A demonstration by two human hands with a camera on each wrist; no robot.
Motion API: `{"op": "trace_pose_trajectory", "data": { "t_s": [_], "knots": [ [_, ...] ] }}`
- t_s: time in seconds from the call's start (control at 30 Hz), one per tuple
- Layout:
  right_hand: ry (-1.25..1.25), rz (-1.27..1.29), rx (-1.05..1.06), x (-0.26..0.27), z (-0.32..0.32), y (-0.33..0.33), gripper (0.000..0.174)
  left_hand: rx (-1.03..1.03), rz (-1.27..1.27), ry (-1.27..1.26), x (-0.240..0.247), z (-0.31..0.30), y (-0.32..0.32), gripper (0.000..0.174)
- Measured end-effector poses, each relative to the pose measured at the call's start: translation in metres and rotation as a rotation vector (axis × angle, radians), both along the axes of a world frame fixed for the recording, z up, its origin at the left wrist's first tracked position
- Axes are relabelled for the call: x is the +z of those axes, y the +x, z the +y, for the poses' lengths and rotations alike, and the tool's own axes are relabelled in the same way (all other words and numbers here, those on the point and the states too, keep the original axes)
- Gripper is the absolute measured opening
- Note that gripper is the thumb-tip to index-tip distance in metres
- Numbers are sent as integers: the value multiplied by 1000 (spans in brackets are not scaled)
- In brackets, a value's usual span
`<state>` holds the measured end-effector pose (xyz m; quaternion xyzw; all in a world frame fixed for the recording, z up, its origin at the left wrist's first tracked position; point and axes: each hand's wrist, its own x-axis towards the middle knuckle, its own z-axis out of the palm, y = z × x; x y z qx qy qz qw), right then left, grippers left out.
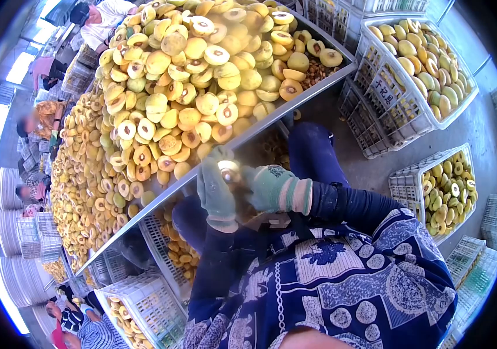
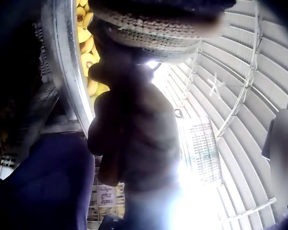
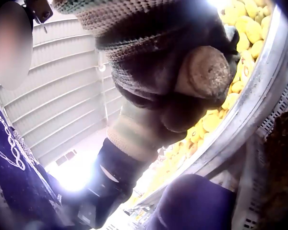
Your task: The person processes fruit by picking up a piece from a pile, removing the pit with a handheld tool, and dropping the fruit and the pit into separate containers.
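A metal-rimmed table (image 1: 289, 107) slants across the head view from two o'clock down to eight, bearing a heap of halved yellow fruit (image 1: 190, 75). Brown pits (image 1: 315, 74) lie at the heap's one o'clock edge. Filled crates stand on the grey floor (image 1: 370, 174): a lettered crate (image 1: 373, 93) at two o'clock, a low crate (image 1: 408, 185) at three and a near crate (image 1: 152, 308) at seven. White stacks (image 1: 19, 282) rise at nine to eight o'clock, and people (image 1: 106, 23) line the edge from eleven round to eight.

The left wrist view alone shows a hanging fan (image 2: 214, 85) under the ribbed roof (image 2: 240, 57). Only the right wrist view shows the round, rough end of a handle (image 3: 210, 72).

Both hands are gloved and close together, just on the wearer's side of the rim. The left hand (image 1: 216, 195) curls round one fruit half (image 1: 229, 171), blurred by glare, at its one o'clock. The right hand (image 1: 274, 189), at the left's three o'clock, has its fingers wrapped round the handle; whether the tool touches the fruit half I cannot tell.
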<state>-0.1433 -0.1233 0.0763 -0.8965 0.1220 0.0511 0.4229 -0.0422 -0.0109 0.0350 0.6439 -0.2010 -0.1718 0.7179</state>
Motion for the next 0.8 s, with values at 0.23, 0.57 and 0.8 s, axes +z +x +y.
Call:
{"op": "trace_pose_trajectory", "data": {
  "t_s": [0.23, 0.57, 0.8],
  "knots": [
    [102, 210, 108, 5, -12, 0, 39, -85, 112, 127, -2, 3, 4, 37],
    [232, 26, -174, -25, 12, -4, 43, 5, 307, -409, 20, -11, -16, 52],
    [103, -61, -139, -35, 9, -10, 42, -120, 378, -231, -7, 4, -6, 55]
  ]
}}
